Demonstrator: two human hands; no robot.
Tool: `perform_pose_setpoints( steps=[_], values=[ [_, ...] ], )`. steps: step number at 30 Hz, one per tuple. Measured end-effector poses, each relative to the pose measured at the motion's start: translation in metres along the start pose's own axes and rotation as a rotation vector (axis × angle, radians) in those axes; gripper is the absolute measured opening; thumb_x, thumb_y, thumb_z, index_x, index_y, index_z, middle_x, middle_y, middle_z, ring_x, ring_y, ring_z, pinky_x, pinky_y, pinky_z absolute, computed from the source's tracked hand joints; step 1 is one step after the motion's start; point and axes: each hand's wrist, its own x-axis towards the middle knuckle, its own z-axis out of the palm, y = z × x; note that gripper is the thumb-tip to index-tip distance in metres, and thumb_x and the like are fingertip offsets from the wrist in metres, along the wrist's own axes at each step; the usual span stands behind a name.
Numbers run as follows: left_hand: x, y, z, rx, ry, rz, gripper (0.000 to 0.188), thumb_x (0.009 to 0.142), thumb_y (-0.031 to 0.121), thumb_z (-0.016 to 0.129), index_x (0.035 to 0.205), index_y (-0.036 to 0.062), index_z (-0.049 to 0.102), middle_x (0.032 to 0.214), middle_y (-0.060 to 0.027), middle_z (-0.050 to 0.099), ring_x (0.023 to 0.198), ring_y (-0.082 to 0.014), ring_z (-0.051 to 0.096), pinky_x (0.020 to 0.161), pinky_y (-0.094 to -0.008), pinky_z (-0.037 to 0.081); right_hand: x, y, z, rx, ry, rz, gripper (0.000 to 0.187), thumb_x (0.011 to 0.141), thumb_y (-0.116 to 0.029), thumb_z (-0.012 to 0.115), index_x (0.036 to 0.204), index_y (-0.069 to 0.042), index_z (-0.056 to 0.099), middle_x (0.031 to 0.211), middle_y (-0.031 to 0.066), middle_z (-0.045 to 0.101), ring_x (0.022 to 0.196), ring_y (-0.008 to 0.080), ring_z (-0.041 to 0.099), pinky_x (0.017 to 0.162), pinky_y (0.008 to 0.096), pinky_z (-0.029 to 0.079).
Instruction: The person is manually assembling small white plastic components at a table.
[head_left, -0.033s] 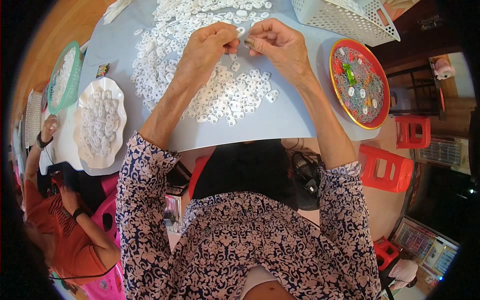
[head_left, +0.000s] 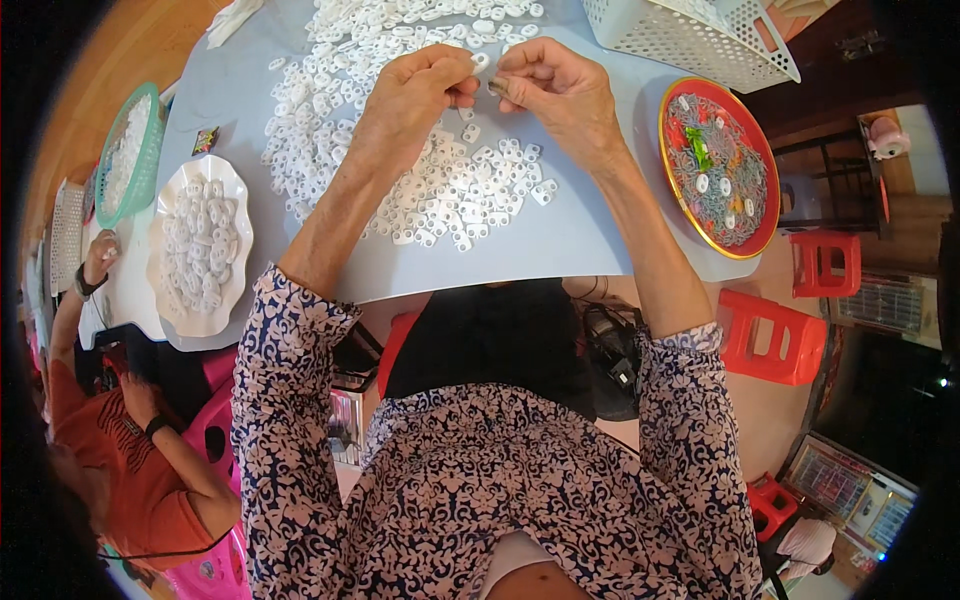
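Over the far part of the table my left hand [head_left: 425, 90] is closed in a pinch on a small white oval plastic piece [head_left: 481, 62] with holes. Close beside it, to the right, my right hand [head_left: 562, 95] has its thumb pressed to the fingers; what lies between the tips is too small to make out. Under and around both hands spreads a loose heap of white plastic pieces [head_left: 480, 200], each with two holes. A red round tray [head_left: 667, 190] with a gold rim, right of my right hand, holds thin grey bits and a few white pieces.
To the left stands a white scalloped dish [head_left: 165, 305] with more white pieces, then a green basket [head_left: 157, 150]. A perforated white basket [head_left: 640, 35] sits at the far right. A co-worker in orange [head_left: 150, 450] sits at the left. Red stools [head_left: 770, 335] stand at the right.
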Motion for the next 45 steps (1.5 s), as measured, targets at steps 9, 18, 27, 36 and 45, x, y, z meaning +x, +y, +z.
perform_pose_setpoints(
  steps=[9,18,27,36,45],
  values=[
    [0.001,-0.002,-0.001,-0.062,-0.029,-0.005,0.024,0.089,0.017,0.054,0.093,-0.0048,0.063,0.081,-0.0073,0.06,0.075,-0.0131,0.055,0.071,-0.0258,0.046,0.0,0.0,-0.001,-0.043,0.001,-0.023,0.012,0.083,-0.001,0.063,0.095,0.003,0.06,0.083,0.005,0.065,0.071,0.0088,0.061,0.066,0.0215,0.051],
    [0.001,-0.001,-0.002,-0.092,-0.024,-0.012,0.025,0.089,0.018,0.056,0.097,-0.0048,0.062,0.084,-0.0076,0.06,0.078,-0.0135,0.056,0.073,-0.0259,0.046,0.0,-0.001,-0.003,-0.046,0.016,-0.001,0.019,0.083,-0.001,0.062,0.101,0.001,0.062,0.085,0.0048,0.065,0.073,0.0086,0.061,0.069,0.0217,0.051],
    [0.0,0.003,0.0,-0.078,-0.011,0.052,0.027,0.088,0.018,0.058,0.104,-0.003,0.061,0.093,-0.0081,0.062,0.086,-0.0146,0.059,0.075,-0.0267,0.045,-0.001,-0.001,-0.003,-0.158,0.013,-0.002,0.02,0.086,-0.005,0.062,0.105,0.0,0.06,0.088,0.0031,0.064,0.078,0.0081,0.059,0.072,0.0208,0.048],
    [0.0,0.006,0.0,-0.164,-0.05,0.021,0.025,0.087,0.016,0.058,0.103,-0.0028,0.061,0.088,-0.0097,0.062,0.082,-0.015,0.059,0.07,-0.0256,0.046,-0.001,0.0,0.005,-0.364,0.147,-0.205,0.023,0.077,-0.002,0.064,0.1,-0.004,0.062,0.079,0.0051,0.067,0.07,0.0101,0.061,0.066,0.0235,0.05],
    [-0.001,0.005,-0.002,-0.164,-0.077,0.046,0.023,0.088,0.015,0.057,0.101,-0.0035,0.061,0.087,-0.0112,0.062,0.078,-0.0167,0.059,0.071,-0.0281,0.048,-0.001,-0.002,0.007,-0.465,0.113,-0.298,0.026,0.077,-0.002,0.064,0.102,-0.005,0.061,0.079,0.0051,0.067,0.07,0.0121,0.062,0.066,0.0248,0.05]
  ],
)
